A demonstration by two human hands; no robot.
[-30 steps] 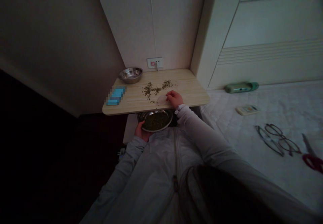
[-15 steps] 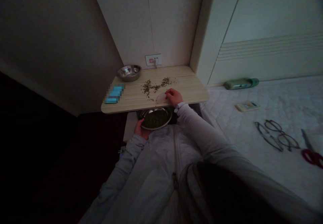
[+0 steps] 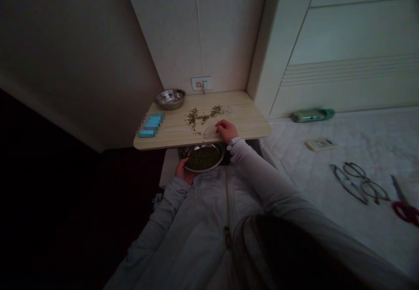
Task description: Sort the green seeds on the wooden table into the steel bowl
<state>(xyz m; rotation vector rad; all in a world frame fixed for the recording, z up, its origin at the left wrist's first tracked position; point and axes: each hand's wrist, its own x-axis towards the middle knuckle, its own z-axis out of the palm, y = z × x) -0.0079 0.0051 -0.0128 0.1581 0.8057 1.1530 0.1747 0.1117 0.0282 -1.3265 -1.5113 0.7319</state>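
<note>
My left hand point(image 3: 183, 173) grips the rim of a steel bowl point(image 3: 203, 157) full of small green bits, held just below the front edge of a small wooden table point(image 3: 248, 120). My right hand point(image 3: 226, 130) rests on the table near that edge, fingers closed on a thin pale flat piece point(image 3: 209, 131). Just beyond it a scatter of green bits point(image 3: 203, 115) lies on the tabletop.
An empty steel bowl point(image 3: 170, 98) sits at the table's back left, a blue flat object point(image 3: 151, 125) at its left edge, a wall socket point(image 3: 201, 83) behind. On the bed to the right lie a green case point(image 3: 312, 115), a remote point(image 3: 320, 144), glasses point(image 3: 358, 182) and red-handled scissors point(image 3: 405, 207).
My right hand with the pale piece has slid a little toward the table's front edge. The left hand keeps the bowl under the edge. The view shifted slightly.
</note>
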